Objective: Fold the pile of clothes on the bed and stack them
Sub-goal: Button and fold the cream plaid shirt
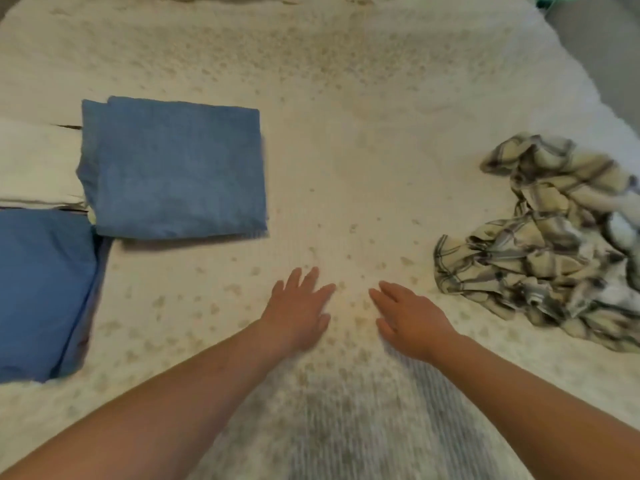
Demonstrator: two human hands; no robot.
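- Bedspread (346, 150), cream with a faint pale print, filling nearly the whole view.
- Left hand (298, 313) at 6 o'clock, just left of centre: palm down, fingers straight and spread, holding nothing, flat over the cover; contact too blurred to confirm.
- Right hand (408, 320) close beside it, toward 5 o'clock: palm down too, fingers extended and loosely together, nothing in its grasp.
- Fingertips of both angled toward each other, a narrow gap of bare cover between.
- Folded blue garment (173, 168) at 10 o'clock, a neat rectangle lying flat, well apart from either hand.
- Second blue piece (41, 292) at 8 o'clock, cut by the left edge, its upper right corner just beside the folded one's lower left corner; touching or not, cannot tell.
- Crumpled plaid cloth (547, 244) at 3 o'clock, cream with dark stripes, unfolded in a loose heap near the right edge, apart from the right hand.
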